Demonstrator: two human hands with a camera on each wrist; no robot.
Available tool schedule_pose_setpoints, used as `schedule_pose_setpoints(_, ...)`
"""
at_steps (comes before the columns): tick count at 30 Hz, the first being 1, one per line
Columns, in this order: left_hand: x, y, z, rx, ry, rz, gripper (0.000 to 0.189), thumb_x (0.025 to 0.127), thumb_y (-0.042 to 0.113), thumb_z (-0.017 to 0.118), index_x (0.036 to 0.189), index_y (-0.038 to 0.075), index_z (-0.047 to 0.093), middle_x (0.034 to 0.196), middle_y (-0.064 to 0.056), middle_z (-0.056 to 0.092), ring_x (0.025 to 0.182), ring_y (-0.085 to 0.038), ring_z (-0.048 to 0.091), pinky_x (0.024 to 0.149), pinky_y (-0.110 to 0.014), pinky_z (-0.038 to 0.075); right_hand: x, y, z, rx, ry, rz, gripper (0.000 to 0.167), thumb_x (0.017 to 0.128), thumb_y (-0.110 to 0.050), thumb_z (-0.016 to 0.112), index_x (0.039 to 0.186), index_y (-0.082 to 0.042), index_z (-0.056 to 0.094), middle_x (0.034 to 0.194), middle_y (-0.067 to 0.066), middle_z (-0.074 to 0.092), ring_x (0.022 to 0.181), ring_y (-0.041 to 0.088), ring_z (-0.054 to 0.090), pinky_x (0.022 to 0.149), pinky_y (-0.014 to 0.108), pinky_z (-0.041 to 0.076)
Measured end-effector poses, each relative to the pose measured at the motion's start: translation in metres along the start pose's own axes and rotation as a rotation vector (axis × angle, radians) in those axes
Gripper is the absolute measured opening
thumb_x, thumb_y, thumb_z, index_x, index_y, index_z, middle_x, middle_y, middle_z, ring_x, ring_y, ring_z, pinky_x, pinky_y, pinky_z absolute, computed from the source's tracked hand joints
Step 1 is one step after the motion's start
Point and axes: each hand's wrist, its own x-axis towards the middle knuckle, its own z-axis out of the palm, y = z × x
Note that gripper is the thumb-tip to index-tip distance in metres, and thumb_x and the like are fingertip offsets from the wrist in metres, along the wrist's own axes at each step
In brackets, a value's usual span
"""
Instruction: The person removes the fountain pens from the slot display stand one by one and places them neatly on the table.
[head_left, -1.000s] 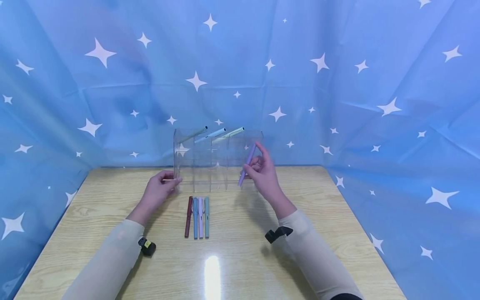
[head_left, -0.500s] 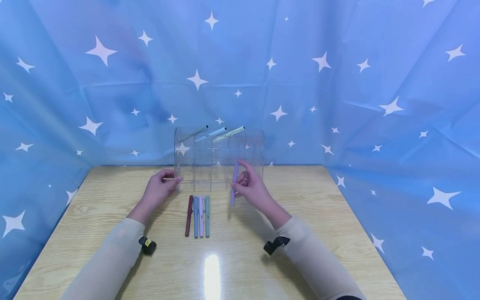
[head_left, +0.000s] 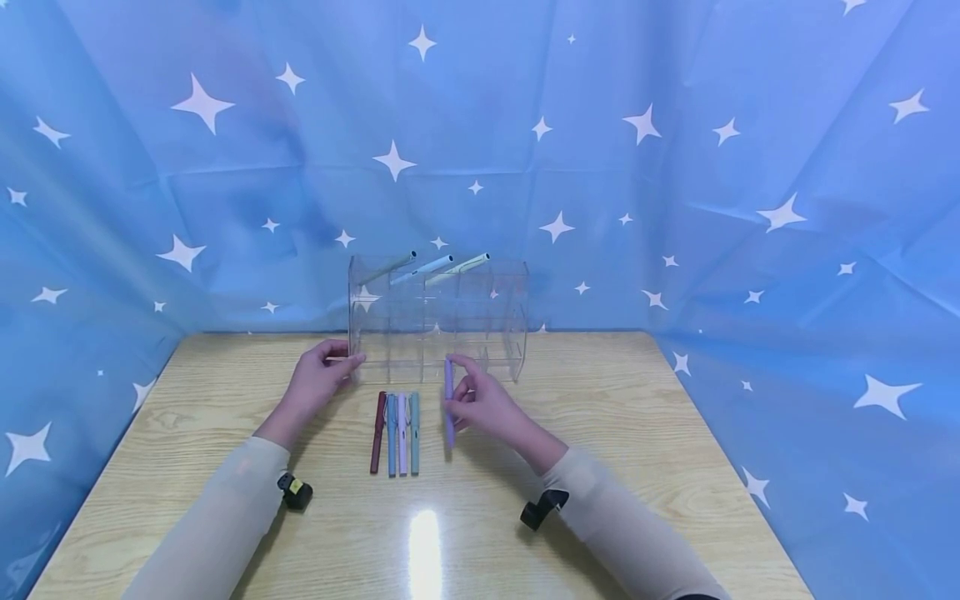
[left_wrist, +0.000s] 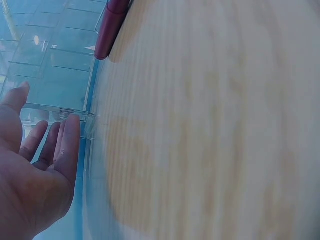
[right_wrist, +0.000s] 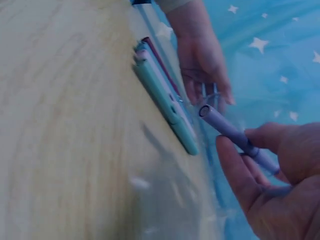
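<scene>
A clear acrylic pen holder (head_left: 406, 364) with several compartments stands at the back of the table. My left hand (head_left: 318, 375) holds its left side, thumb in front; in the left wrist view the fingers (left_wrist: 70, 145) lie along its edge. Between thumb and fingers, my right hand (head_left: 486, 406) pinches a purple pen (head_left: 449, 383) above the table, in front of the holder. Just left of it lie a dark red pen (head_left: 377, 433), a blue pen (head_left: 392, 442), a lilac pen (head_left: 402, 437) and a teal pen (head_left: 415, 437), side by side.
Three pens lean in the holder's upper left compartments: a dark green pen (head_left: 393, 265), a light blue pen (head_left: 431, 266) and a pale green pen (head_left: 470, 264). Behind the wooden table (head_left: 600, 400) hangs a blue curtain (head_left: 600, 183) with white stars.
My right hand has carried the purple pen from the holder's right side leftward and toward me, close to the row of pens. The left hand has stayed on the holder.
</scene>
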Motion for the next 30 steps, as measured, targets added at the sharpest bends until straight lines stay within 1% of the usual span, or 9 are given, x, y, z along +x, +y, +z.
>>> schedule_pose_setpoints(5,0.0,0.0,0.0,-0.002,0.0,0.002,0.065,0.109,0.033,0.075,0.159,-0.002,0.052,0.151,-0.023,0.055,0.134,-0.042,0.063,0.107,-0.042,0.064,0.0,0.009,0.01,-0.076,-0.03,0.021,0.091,0.097,0.002,0.082,0.173,-0.01,0.033,0.099,0.015,0.068,0.08,0.025,0.072,0.072,0.043,0.072)
schedule_pose_setpoints(8,0.0,0.0,0.0,0.001,0.0,0.007,0.065,0.109,0.033,0.075,0.158,-0.002,0.053,0.151,-0.023,0.055,0.133,-0.042,0.063,0.107,-0.042,0.064,0.001,0.014,0.015,-0.081,-0.037,0.044,0.092,0.096,0.0,0.083,0.173,-0.011,0.034,0.099,0.015,0.068,0.079,0.025,0.073,0.071,0.042,0.072)
schedule_pose_setpoints(11,-0.001,-0.001,0.0,0.005,0.001,0.01,0.064,0.109,0.034,0.076,0.157,-0.002,0.054,0.149,-0.023,0.056,0.131,-0.041,0.064,0.105,-0.039,0.064,0.001,0.017,0.019,-0.061,-0.05,0.074,0.093,0.095,0.0,0.084,0.173,-0.012,0.034,0.099,0.016,0.069,0.077,0.026,0.074,0.07,0.043,0.072)
schedule_pose_setpoints(16,0.0,-0.002,0.0,0.011,0.001,0.011,0.064,0.108,0.037,0.077,0.155,-0.001,0.055,0.144,-0.022,0.059,0.128,-0.039,0.065,0.102,-0.035,0.066,0.002,0.022,0.026,-0.046,-0.072,0.108,0.092,0.095,0.002,0.084,0.172,-0.009,0.035,0.096,0.017,0.07,0.073,0.026,0.075,0.068,0.043,0.072)
schedule_pose_setpoints(21,0.001,-0.001,0.0,0.016,0.002,0.009,0.064,0.108,0.037,0.077,0.154,-0.001,0.056,0.143,-0.021,0.059,0.126,-0.037,0.066,0.1,-0.034,0.066,0.004,0.022,0.03,-0.054,-0.073,0.13,0.091,0.094,0.003,0.084,0.171,-0.009,0.037,0.094,0.017,0.07,0.073,0.025,0.076,0.068,0.042,0.072)
schedule_pose_setpoints(30,-0.001,0.0,0.0,0.007,-0.005,0.007,0.065,0.108,0.037,0.076,0.156,-0.002,0.055,0.147,-0.022,0.057,0.129,-0.038,0.065,0.104,-0.037,0.065,0.008,0.016,0.032,-0.086,-0.104,0.164,0.094,0.093,-0.001,0.088,0.171,-0.005,0.036,0.093,0.017,0.072,0.074,0.026,0.076,0.068,0.04,0.072)
